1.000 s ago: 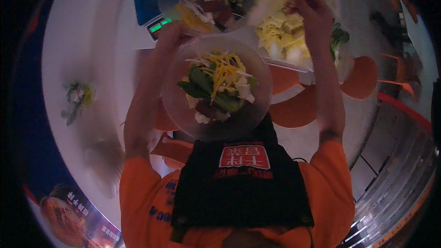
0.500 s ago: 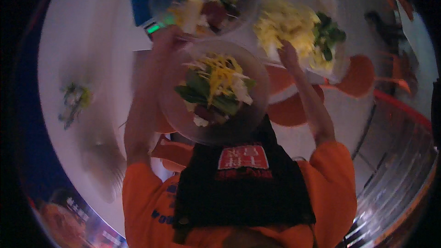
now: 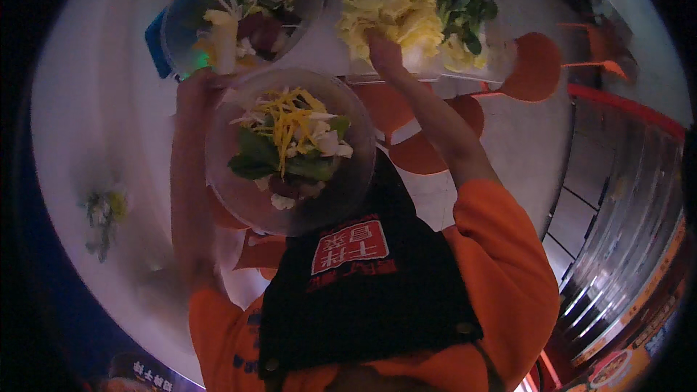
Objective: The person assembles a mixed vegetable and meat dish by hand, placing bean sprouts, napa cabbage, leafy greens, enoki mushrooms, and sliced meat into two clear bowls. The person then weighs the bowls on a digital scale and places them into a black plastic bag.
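My left hand (image 3: 198, 87) grips the upper left rim of a clear round bowl (image 3: 239, 214) in front of my apron. Inside lie yellow shreds (image 3: 289, 125), dark green leaves (image 3: 255, 154) and white pieces (image 3: 330, 139). A second clear bowl (image 3: 308, 18) of mixed food stands just beyond that hand. To the right, my right hand (image 3: 385, 54) is at the near edge of a heap of pale yellow cabbage leaves (image 3: 399, 7), its fingers curled in against them. The fingertips are partly hidden by the leaves.
Leafy greens (image 3: 465, 14) lie right of the cabbage. A blue object (image 3: 156, 45) shows beside the far bowl. Blurred greens (image 3: 105, 214) are on the white surface at left. Orange stools (image 3: 534, 65) stand beyond the edge, with a metal rack (image 3: 624, 225) at far right.
The whole scene has shifted left in the picture as my view turned. My left hand stays on the near bowl, and my right hand remains at the cabbage heap.
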Motion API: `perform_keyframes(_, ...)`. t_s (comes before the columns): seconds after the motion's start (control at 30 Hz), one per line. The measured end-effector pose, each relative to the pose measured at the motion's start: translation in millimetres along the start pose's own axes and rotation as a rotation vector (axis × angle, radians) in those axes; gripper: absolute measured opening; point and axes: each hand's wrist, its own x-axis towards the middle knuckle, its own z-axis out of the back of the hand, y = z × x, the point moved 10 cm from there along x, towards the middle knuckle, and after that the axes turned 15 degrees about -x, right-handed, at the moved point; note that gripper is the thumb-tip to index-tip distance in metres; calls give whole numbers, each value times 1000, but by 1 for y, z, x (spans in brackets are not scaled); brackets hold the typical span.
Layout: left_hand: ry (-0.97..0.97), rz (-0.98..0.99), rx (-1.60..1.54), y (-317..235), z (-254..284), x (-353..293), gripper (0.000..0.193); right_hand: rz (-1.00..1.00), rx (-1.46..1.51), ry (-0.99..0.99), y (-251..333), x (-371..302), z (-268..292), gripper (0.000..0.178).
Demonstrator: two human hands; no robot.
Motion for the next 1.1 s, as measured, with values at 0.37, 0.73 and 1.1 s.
perform_keyframes(0.37, -94, 276, -343, 7, -21, -23, 21, -72, 250, -253, -34, -8, 105, 19)
perform_keyframes(0.73, -21, -14, -180, 7, 24, 21, 12, -411, 1161, -112, -2, -38, 300, 22)
perform_keyframes(1.1, 45, -442, 512, -28, 24, 6, 16, -217, 986, 345, 56, -62, 222, 32)
